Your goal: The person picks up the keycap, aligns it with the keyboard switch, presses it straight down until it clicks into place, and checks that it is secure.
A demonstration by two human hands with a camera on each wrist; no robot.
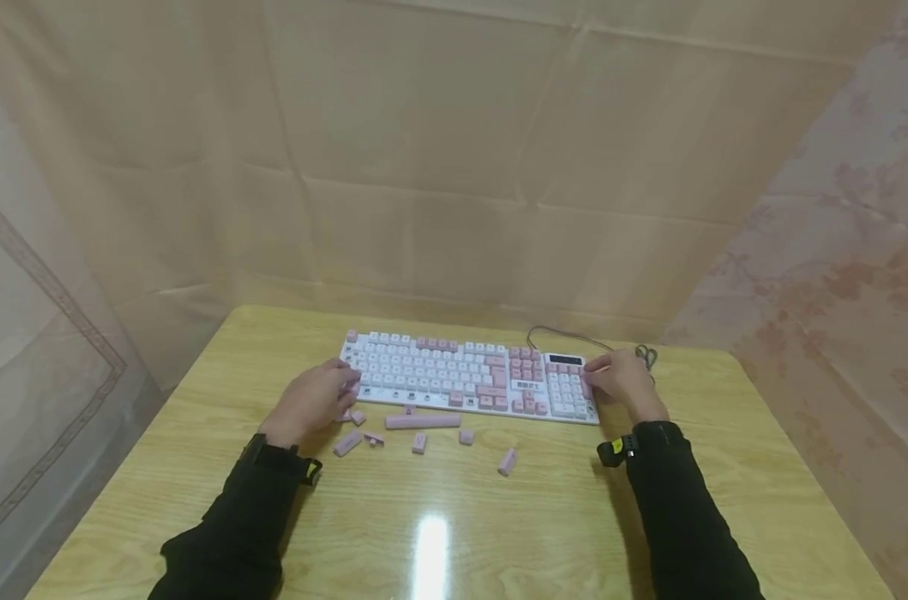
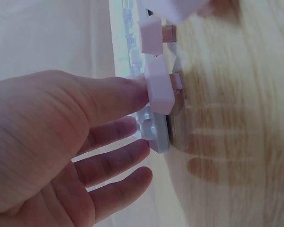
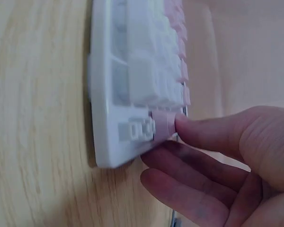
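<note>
A white and pink keyboard lies towards the back of the table, with bare switches showing at its lower left and right end. At its left end my left hand holds the edge; in the left wrist view the thumb reaches behind a loose pink keycap, and the index finger is mostly hidden. My right hand grips the right end, its thumb against a tall pink key and the other fingers lower at the side. Beside that key stands an uncovered white switch.
Several loose pink keycaps lie in front of the keyboard, among them a long space bar and a small keycap farther right. A cable runs behind to a coiled bundle. Beige cloth hangs behind the wooden table.
</note>
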